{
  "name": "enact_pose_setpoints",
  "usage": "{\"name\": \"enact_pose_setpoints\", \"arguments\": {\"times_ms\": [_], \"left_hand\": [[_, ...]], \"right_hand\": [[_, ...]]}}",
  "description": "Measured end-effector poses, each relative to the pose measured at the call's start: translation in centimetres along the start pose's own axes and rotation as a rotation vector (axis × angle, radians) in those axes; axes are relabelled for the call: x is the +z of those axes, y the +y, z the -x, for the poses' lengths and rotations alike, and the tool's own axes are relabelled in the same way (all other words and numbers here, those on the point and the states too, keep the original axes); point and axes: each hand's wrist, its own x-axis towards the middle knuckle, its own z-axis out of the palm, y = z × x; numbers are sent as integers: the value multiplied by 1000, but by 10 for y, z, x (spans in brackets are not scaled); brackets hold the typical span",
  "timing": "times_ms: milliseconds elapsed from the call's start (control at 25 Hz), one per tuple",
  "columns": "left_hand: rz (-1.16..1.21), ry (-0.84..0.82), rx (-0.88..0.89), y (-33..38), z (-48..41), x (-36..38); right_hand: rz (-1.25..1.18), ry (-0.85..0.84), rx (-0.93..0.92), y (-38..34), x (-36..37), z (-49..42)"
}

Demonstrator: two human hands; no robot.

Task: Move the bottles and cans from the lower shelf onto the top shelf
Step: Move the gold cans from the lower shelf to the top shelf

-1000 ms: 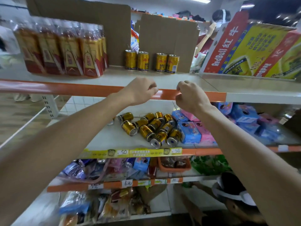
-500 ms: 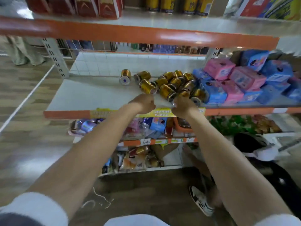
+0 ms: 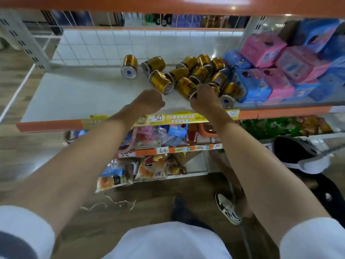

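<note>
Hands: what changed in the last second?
Both hands dropped from the top shelf's orange edge to the lower shelf. The right hand now curls its fingers on a gold can at the front of the pile. The left hand, fingers curled, holds nothing, just short of the other cans. The view tilted down. Cans still lie on their sides; pink and blue boxes unmoved.

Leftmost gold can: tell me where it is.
Head view: the leftmost gold can lies on its side on the lower shelf, near the wire back, just left of the other cans.
</note>
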Motion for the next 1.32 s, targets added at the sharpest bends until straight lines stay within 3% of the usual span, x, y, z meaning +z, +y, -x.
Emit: {"name": "enact_pose_setpoints", "arguments": {"times_ms": [240,440,520,600,680,760,840,1000,1160,1320], "left_hand": [[401,180,-115,-5,-59,-19],[637,154,-457,-21,-98,-17],[740,164,-510,-27,-113,-17],[525,198,-374,-31,-120,-15],[16,265,-65,-42,-125,-8],[-336,191,193,-47,-127,0],[-426,126,274,-44,-127,4],[-565,202,272,-49,-120,9],[-503,218,283,-72,-104,9],[124,210,166,-99,-86,-2]], "right_hand": [[-110,4,-101,16,10,-68],[-126,-113,-94,11,23,-97],[-109,-137,-86,11,28,-100],[-103,-130,-84,11,31,-100],[-103,-114,-72,9,34,-101],[-95,-107,-58,7,35,-100],[-71,-116,-41,2,35,-100],[-35,-156,4,-7,34,-98],[-3,-179,28,-16,37,-93],[75,-193,57,-28,40,-91]]}}
